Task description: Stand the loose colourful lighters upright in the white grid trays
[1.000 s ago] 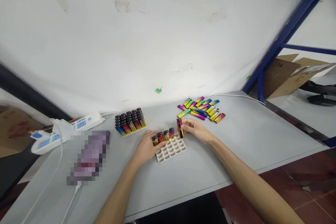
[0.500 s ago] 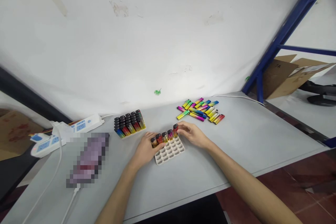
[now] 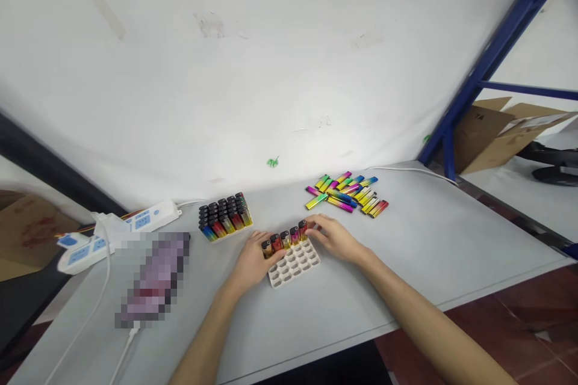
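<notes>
A white tray [image 3: 295, 266] with rows of slots lies on the table, and several lighters stand upright along its far row. My left hand [image 3: 253, 258] grips the tray's left end, its thumb in front of the leftmost lighter [image 3: 267, 248] and its other fingers behind. At the row's right end, a red lighter [image 3: 303, 229] stands in the far corner slot. My right hand [image 3: 333, 237] pinches this lighter between thumb and fingers. The nearer slots hold nothing.
A second tray filled with black-topped lighters [image 3: 226, 216] stands at the back left. Loose shiny lighters [image 3: 345, 192] are piled near the wall. A power strip [image 3: 153, 216], a blurred-out purple object [image 3: 156, 277] and white cables are at the left. Cardboard boxes [image 3: 497, 132] sit beyond the blue frame.
The red lighter in my right hand has dropped slightly lower, nearer level with its neighbours. My left hand keeps its place on the tray. The whole view has shifted a little.
</notes>
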The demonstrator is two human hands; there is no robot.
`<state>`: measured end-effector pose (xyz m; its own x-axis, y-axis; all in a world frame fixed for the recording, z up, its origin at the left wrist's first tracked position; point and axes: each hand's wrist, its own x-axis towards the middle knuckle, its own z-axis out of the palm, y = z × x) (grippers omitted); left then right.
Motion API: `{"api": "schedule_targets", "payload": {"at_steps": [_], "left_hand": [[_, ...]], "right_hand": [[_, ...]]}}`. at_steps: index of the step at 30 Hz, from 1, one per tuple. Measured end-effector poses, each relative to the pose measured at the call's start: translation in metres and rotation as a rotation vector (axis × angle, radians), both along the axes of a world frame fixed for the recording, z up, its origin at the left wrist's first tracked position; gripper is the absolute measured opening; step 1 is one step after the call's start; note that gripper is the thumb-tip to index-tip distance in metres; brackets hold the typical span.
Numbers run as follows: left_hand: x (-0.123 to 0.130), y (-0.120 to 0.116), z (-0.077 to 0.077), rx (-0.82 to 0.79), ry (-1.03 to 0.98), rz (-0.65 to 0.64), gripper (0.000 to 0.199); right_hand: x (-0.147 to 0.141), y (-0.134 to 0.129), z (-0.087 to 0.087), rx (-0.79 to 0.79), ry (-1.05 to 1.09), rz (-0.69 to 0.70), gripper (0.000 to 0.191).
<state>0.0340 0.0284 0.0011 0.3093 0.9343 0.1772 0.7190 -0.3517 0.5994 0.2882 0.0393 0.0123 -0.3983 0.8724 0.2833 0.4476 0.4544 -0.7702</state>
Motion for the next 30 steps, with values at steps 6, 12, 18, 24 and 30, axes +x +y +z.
{"api": "schedule_targets", "payload": {"at_steps": [6, 12, 18, 24, 30], "left_hand": [[0.000, 0.000, -0.001, -0.020, 0.003, -0.004, 0.032], [0.002, 0.000, 0.005, -0.024, 0.012, -0.015, 0.027], [0.003, 0.000, 0.005, -0.033, 0.024, 0.003, 0.028], [0.003, -0.003, 0.009, -0.053, 0.033, 0.002, 0.030], [0.002, -0.004, 0.009, -0.068, 0.009, -0.018, 0.031]], "right_hand": [[0.000, -0.003, 0.002, 0.015, -0.071, 0.014, 0.017], [0.006, 0.015, -0.003, 0.099, -0.218, -0.236, 0.037], [-0.003, 0.041, -0.016, 0.155, -0.570, -0.531, 0.040], [0.001, 0.028, -0.014, 0.085, -0.550, -0.552, 0.019], [0.015, 0.022, -0.013, -0.027, -0.307, -0.556, 0.018]]}}
